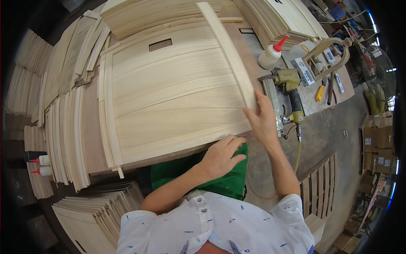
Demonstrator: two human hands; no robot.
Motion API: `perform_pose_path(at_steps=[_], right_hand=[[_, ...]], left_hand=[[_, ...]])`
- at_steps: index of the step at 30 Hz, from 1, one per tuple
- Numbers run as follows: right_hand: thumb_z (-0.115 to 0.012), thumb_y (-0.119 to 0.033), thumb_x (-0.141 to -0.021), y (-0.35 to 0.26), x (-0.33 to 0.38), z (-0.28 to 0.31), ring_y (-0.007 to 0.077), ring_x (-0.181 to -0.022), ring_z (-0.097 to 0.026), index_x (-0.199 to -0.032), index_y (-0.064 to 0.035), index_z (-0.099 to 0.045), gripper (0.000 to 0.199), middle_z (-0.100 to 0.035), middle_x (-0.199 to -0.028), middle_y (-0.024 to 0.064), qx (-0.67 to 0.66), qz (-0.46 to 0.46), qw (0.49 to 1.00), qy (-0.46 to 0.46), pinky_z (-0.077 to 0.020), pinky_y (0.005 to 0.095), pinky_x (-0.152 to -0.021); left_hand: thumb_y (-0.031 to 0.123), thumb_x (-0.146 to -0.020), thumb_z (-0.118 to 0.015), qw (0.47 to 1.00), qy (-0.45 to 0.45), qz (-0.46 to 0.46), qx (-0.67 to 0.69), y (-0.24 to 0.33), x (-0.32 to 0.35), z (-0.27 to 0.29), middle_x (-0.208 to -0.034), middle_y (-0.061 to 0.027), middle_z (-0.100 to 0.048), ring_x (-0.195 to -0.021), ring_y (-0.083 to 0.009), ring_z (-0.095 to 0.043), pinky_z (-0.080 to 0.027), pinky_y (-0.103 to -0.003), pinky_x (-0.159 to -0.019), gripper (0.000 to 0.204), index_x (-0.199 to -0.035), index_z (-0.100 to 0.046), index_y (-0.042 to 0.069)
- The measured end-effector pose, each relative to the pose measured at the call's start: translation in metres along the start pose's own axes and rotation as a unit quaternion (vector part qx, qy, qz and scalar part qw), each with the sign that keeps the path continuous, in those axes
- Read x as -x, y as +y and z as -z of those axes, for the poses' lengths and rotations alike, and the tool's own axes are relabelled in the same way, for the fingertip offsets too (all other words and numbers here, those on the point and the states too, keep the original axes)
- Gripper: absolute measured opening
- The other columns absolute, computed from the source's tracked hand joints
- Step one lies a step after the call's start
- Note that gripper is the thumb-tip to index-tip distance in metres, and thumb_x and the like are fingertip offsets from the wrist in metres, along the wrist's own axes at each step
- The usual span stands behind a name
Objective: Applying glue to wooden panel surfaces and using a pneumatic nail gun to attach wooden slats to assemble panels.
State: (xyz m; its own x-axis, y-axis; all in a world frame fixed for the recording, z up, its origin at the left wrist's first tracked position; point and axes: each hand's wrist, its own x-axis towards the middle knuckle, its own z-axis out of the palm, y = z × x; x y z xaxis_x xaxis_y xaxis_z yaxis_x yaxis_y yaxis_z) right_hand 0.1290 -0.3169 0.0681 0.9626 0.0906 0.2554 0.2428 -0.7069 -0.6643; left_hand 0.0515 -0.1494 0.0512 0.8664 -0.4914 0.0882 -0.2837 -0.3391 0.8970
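Note:
A pale wooden panel (173, 89) of joined boards lies on the workbench in front of me, with a rectangular slot near its far left corner. Along its right side runs a long wooden strip (228, 55), slanting away from me. My right hand (264, 120) grips the near end of this strip, thumb on one side and fingers on the other. My left hand (222, 156) is at the panel's near edge, fingers loosely stretched toward the right and thumb apart, with nothing seen in it. Another narrow strip (111, 122) lies along the panel's left side.
A nail gun (289, 84) with a yellow hose lies right of the panel, near a red-tipped glue bottle (270, 55). Beyond are a wooden-handled tool (327, 51) and a yellow-handled cutter (320, 91). Stacked strips (65, 135) and boards (156, 17) stand left and behind.

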Motion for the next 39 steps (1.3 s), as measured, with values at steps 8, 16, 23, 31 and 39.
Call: perform_pose_path(at_steps=[8,16,23,31,39], right_hand=[[-0.066,-0.017,-0.083,0.043,-0.022,-0.002,0.0415,-0.108,-0.054,-0.127,0.0101,-0.048,0.054,-0.056,-0.113,0.0274,0.048,-0.042,0.998,0.01,-0.0432,0.0434,-0.093],[-0.067,-0.02,-0.082,0.049,-0.031,-0.012,0.0388,-0.11,-0.054,-0.126,0.0085,-0.051,0.055,-0.057,-0.116,0.0243,0.074,-0.058,0.996,-0.009,-0.0426,0.0407,-0.095],[-0.067,-0.02,-0.082,0.033,-0.031,-0.012,0.0388,-0.112,-0.054,-0.125,0.0096,-0.051,0.054,-0.056,-0.118,0.0249,0.044,-0.073,0.996,-0.025,-0.0423,0.0403,-0.096],[-0.069,-0.018,-0.078,0.045,-0.03,-0.014,0.0437,-0.1,-0.057,-0.117,0.0084,-0.055,0.049,-0.059,-0.106,0.0282,0.082,-0.01,0.997,-0.005,-0.0458,0.0469,-0.087],[-0.068,-0.016,-0.077,0.05,-0.044,-0.02,0.0362,-0.089,-0.061,-0.1,0.0063,-0.059,0.033,-0.062,-0.091,0.0251,0.1,0.041,0.994,0.013,-0.0493,0.0439,-0.078]], left_hand=[[0.006,-0.086,-0.066,0.996,0.054,0.041,0.062,-0.005,-0.008,0.02,-0.1,-0.0115,-0.061,-0.089,-0.0208,-0.065,-0.054,-0.031,-0.079,0.026,-0.112,-0.062,-0.002],[0.001,-0.086,-0.064,0.993,0.064,0.063,0.082,-0.008,0.002,0.029,-0.098,-0.0109,-0.062,-0.088,-0.0186,-0.065,-0.054,-0.028,-0.077,0.024,-0.11,-0.063,-0.002],[0.0,-0.086,-0.064,0.992,0.068,0.061,0.083,-0.006,0.004,0.031,-0.097,-0.0106,-0.062,-0.086,-0.0184,-0.064,-0.053,-0.028,-0.077,0.024,-0.11,-0.063,-0.001],[0.005,-0.086,-0.064,0.997,0.06,0.032,0.027,-0.018,-0.024,0.034,-0.09,-0.012,-0.063,-0.082,-0.0219,-0.063,-0.052,-0.031,-0.074,0.021,-0.106,-0.064,0.0],[0.015,-0.084,-0.065,0.988,0.12,0.004,-0.092,-0.045,-0.113,0.08,-0.096,-0.0166,-0.067,-0.085,-0.0285,-0.065,-0.051,-0.037,-0.077,0.025,-0.105,-0.066,0.002]])
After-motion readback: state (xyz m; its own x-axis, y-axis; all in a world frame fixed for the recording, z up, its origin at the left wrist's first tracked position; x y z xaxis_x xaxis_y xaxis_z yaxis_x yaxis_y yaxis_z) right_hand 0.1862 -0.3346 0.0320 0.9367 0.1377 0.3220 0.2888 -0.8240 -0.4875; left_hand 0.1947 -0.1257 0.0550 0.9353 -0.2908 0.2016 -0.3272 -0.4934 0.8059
